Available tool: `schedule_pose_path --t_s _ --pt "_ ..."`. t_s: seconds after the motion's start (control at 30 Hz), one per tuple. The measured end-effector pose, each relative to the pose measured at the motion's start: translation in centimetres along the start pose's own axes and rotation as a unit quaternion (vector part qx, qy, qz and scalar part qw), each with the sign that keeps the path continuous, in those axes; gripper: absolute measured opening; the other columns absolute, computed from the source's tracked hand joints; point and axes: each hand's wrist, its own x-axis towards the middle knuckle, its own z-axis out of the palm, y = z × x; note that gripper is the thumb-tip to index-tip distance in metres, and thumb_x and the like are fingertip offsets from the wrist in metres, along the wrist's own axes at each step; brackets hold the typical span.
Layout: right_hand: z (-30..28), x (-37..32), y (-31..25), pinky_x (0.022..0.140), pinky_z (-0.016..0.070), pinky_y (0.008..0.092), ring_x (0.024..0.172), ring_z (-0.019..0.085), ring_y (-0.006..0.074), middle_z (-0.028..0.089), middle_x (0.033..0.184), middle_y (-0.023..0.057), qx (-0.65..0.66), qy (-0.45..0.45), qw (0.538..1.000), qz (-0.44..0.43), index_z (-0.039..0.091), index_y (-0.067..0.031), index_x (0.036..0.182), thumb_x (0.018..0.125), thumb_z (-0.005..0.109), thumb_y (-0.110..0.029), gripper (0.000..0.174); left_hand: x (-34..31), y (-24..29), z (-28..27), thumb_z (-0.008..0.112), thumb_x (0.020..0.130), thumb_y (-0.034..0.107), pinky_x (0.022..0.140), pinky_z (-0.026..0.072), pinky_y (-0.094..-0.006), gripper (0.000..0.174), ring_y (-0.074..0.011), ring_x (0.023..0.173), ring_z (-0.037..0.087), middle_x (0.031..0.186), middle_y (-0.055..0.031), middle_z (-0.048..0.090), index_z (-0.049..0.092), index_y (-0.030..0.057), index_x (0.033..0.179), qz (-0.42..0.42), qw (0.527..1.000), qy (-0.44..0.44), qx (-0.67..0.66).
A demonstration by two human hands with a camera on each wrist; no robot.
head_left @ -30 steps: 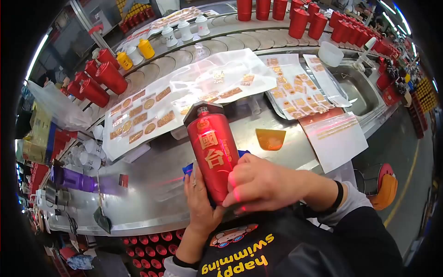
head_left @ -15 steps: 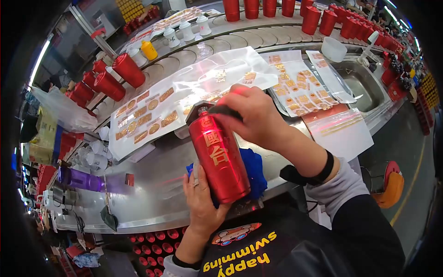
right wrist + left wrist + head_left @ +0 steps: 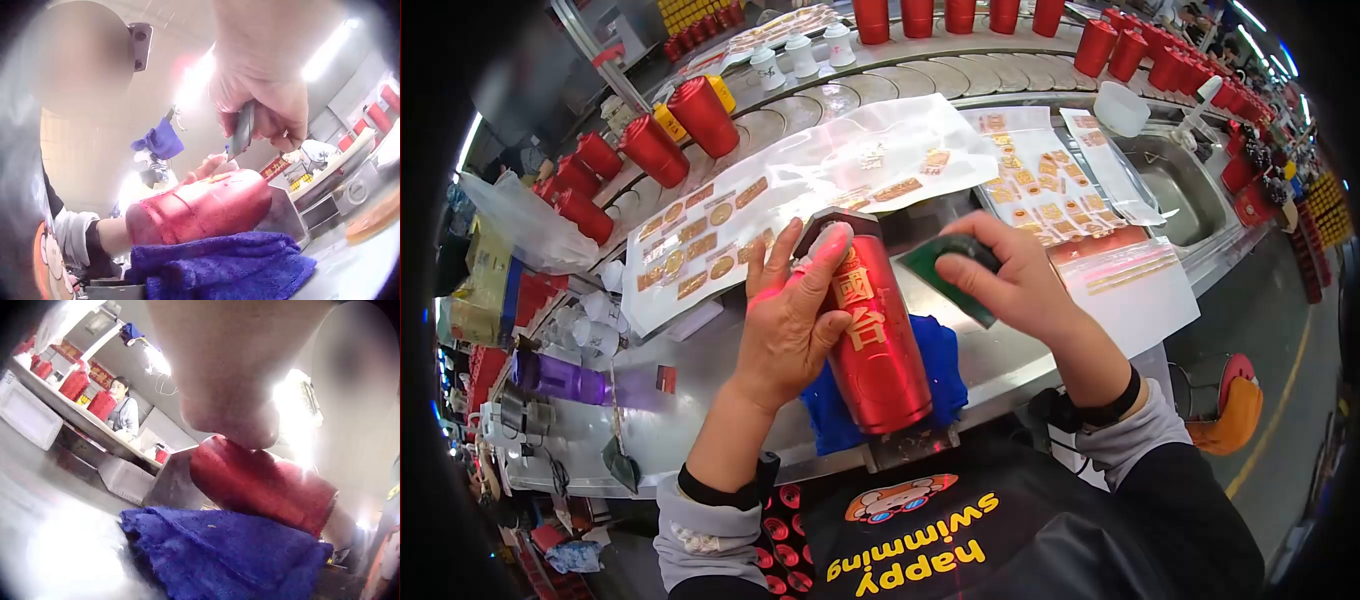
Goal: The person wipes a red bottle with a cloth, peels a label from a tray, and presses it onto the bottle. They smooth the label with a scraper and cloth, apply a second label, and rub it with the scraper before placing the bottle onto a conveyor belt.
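A red bottle with gold characters lies tilted on a blue cloth, its neck end by a dark angular holder. My left hand rests on its upper part, fingers extended. The index finger, in a whitish cover, presses near the topmost gold mark and hides part of it. To the right of the bottle, my right hand grips a flat dark green scraper. In the right wrist view the scraper is held above the bottle, its lower edge close to the left fingertips.
Gold stickers lie on a white sheet and a tray sheet behind the bottle. A conveyor carries red bottles and white ones. A sink is at right, a purple cup at left.
My left hand moved from the bottle's lower left side up to its neck end. The right hand went from the lower bottle to the neck, then right, now showing the green scraper. Conveyor bottles shifted.
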Motion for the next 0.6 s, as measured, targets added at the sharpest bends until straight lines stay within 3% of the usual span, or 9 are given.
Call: schedule_pose_path --t_s 0.03,0.1,0.13,0.17,0.23,0.33,0.43,0.47,0.6 --pt "-0.5 0.3 0.0 0.068 0.0484 0.0284 0.077 0.059 0.0119 0.065 0.087 0.0070 0.010 0.023 1.000 0.008 0.062 -0.0031 0.110 0.092 0.067 -0.018 0.024 0.2 0.2 0.0 0.047 0.097 0.053 0.115 0.0161 -0.0581 0.065 -0.0408 0.137 0.039 0.129 -0.0143 0.062 0.048 0.0060 0.143 0.001 1.000 -0.004 0.009" --pt "-1.9 1.1 1.1 0.074 0.0500 0.0276 0.084 0.060 0.0114 0.067 0.095 0.0074 -0.034 0.079 0.994 -0.063 0.062 -0.0041 0.117 0.094 0.064 -0.015 0.026 -1.2 1.6 0.7 0.047 0.097 0.052 0.116 0.0145 -0.0585 0.058 -0.0367 0.137 0.040 0.122 -0.0112 0.066 0.056 0.0100 0.137 0.036 0.999 -0.002 0.012" --pt "-2.8 1.6 1.6 0.079 0.0515 0.0281 0.091 0.061 0.0115 0.066 0.107 0.0087 -0.050 0.073 0.992 -0.088 0.061 -0.0039 0.122 0.096 0.060 -0.010 0.027 -2.1 2.7 0.9 0.046 0.098 0.051 0.116 0.0143 -0.0581 0.056 -0.0354 0.137 0.041 0.121 -0.0102 0.067 0.058 0.0112 0.135 0.054 0.998 -0.012 0.007" --pt "-3.8 1.8 0.8 0.083 0.0520 0.0292 0.096 0.061 0.0132 0.063 0.121 0.0104 0.024 0.042 0.999 0.007 0.063 -0.0019 0.118 0.093 0.055 0.000 0.026 -2.8 3.5 1.0 0.045 0.098 0.051 0.116 0.0140 -0.0578 0.054 -0.0342 0.137 0.041 0.120 -0.0092 0.068 0.059 0.0124 0.134 0.071 0.997 -0.022 0.003" --pt "-5.6 3.2 2.6 0.087 0.0522 0.0320 0.103 0.063 0.0203 0.058 0.133 0.0123 -0.095 0.016 0.988 -0.117 0.066 -0.0019 0.112 0.087 0.052 0.008 0.030 -3.9 4.2 0.8 0.044 0.099 0.051 0.117 0.0142 -0.0567 0.052 -0.0319 0.138 0.041 0.118 -0.0070 0.069 0.061 0.0149 0.133 0.067 0.997 -0.035 -0.018" --pt "-6.5 6.1 2.8 0.092 0.0527 0.0314 0.125 0.055 0.0265 0.053 0.140 0.0145 -0.229 -0.025 0.962 -0.149 0.067 0.0000 0.108 0.086 0.047 0.011 0.031 -3.5 2.7 1.1 0.043 0.100 0.051 0.117 0.0139 -0.0562 0.051 -0.0306 0.137 0.040 0.117 -0.0047 0.070 0.061 0.0164 0.133 0.041 0.999 0.000 -0.015" --pt "-6.7 10.2 4.2 0.099 0.0487 0.0359 0.127 0.053 0.0320 0.052 0.141 0.0170 -0.328 -0.080 0.918 -0.209 0.066 0.0003 0.108 0.083 0.047 0.013 0.034 -2.4 1.6 1.0 0.042 0.100 0.051 0.116 0.0151 -0.0581 0.052 -0.0314 0.137 0.040 0.116 -0.0049 0.070 0.060 0.0156 0.134 0.008 0.999 0.037 -0.006" --pt "-6.1 11.3 4.3 0.105 0.0442 0.0394 0.127 0.052 0.0347 0.051 0.141 0.0193 -0.359 -0.106 0.916 -0.144 0.066 -0.0010 0.112 0.082 0.048 0.012 0.038 -2.7 1.9 0.9 0.042 0.100 0.050 0.116 0.0155 -0.0585 0.052 -0.0321 0.136 0.040 0.118 -0.0054 0.069 0.060 0.0152 0.134 0.013 1.000 0.029 0.002" --pt "-4.0 12.9 6.9 0.103 0.0456 0.0408 0.126 0.052 0.0369 0.050 0.142 0.0170 -0.440 -0.188 0.872 -0.107 0.067 -0.0081 0.118 0.086 0.054 0.002 0.037 -5.3 4.0 1.0 0.042 0.101 0.049 0.116 0.0154 -0.0589 0.051 -0.0352 0.136 0.041 0.121 -0.0074 0.068 0.060 0.0146 0.133 -0.005 0.999 0.014 -0.031"
